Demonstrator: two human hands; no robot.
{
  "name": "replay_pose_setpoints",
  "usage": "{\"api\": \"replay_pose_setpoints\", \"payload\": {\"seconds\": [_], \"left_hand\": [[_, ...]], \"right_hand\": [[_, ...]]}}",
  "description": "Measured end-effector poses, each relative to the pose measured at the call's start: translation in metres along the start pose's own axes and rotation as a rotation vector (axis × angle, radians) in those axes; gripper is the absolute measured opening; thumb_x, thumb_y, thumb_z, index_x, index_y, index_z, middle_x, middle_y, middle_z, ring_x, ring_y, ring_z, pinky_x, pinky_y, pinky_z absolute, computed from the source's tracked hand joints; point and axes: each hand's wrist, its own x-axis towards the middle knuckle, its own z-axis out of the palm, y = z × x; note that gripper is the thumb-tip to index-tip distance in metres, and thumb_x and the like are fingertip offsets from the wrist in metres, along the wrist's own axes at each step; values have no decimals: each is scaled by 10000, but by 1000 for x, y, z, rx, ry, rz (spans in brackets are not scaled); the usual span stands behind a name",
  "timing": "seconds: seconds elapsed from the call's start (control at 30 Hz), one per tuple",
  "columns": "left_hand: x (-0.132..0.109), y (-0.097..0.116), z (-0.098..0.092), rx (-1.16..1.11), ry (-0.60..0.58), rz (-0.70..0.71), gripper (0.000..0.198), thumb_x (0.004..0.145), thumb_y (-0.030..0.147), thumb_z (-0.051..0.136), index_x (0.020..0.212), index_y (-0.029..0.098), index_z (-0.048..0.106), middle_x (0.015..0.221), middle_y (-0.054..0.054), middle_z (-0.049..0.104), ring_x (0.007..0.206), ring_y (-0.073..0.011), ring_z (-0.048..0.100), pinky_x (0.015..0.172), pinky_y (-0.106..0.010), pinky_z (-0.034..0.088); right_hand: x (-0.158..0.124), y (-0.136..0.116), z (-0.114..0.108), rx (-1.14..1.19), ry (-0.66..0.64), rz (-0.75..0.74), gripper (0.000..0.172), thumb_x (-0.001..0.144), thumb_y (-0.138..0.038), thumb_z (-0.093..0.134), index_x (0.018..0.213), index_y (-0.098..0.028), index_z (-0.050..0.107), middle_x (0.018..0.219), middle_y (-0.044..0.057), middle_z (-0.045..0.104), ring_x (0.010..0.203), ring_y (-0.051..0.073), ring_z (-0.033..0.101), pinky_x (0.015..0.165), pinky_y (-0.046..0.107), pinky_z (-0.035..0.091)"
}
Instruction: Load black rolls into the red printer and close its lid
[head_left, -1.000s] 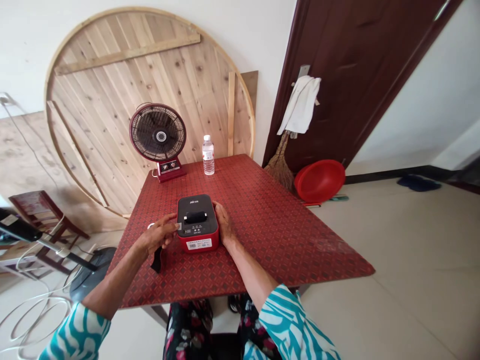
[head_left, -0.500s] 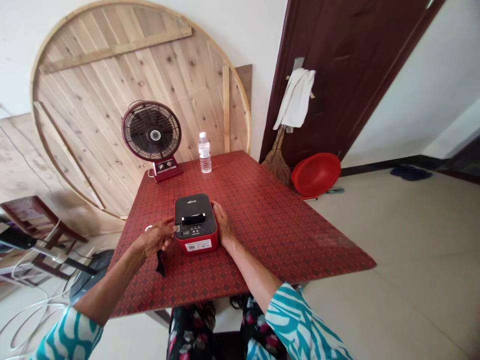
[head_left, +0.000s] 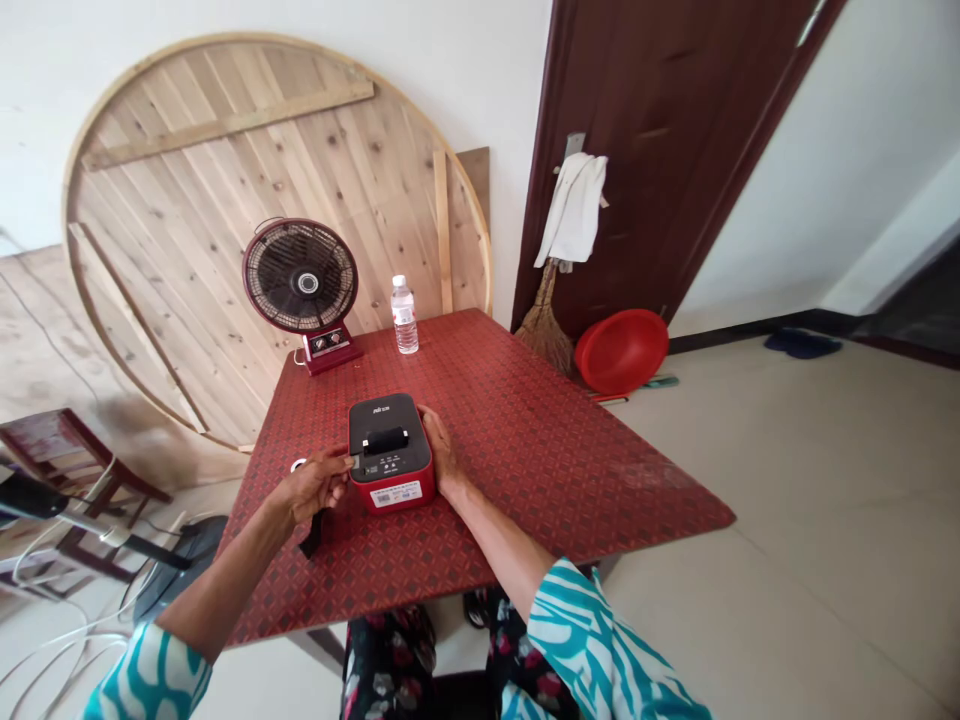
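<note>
Red label printer [head_left: 391, 455], left hand [head_left: 311, 482], right hand [head_left: 441, 455] flanking (wrists bent)

Room for a hand runs over the red patterned tabletop [head_left: 570, 450] right of the red-and-black label printer [head_left: 390, 450], while a desk fan [head_left: 300, 285] and plastic water bottle [head_left: 405, 318] block the far edge, upper centre.

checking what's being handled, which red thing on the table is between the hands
The red-and-black device, between the left hand and right hand; the fan's red base stands back, untouched.
</note>
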Motion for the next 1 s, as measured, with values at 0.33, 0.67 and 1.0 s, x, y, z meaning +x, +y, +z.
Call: {"api": "replay_pose_setpoints", "payload": {"seconds": [0.33,0.67,1.0], "left_hand": [[-1,3,0,-8,12,-50,301,772,144,663,1022,157,495,518,88,522,319,-54,456,305,-130,337],[-3,1,4,-16,68,-15,373,805,111,620,1144,144,468,509,85,515,318,-63,440,314,-143,349],[-1,9,-3,249,141,259,574,678,389,756,1147,105,587,527,78,504,364,-51,375,367,-172,276]], "right_hand": [[-1,-1,1,49,1,23,548,778,-652,527,1122,-243,647,1221,42,664,1187,249,552,1060,407,383],[1,5,-3,-14,-24,-9,521,808,-616,521,1156,-246,639,1277,50,637,1227,247,530,1093,410,344],[4,4,-2,-44,5,10,472,808,-597,514,1101,-259,666,1212,43,669,1179,242,561,1066,408,367]]}}
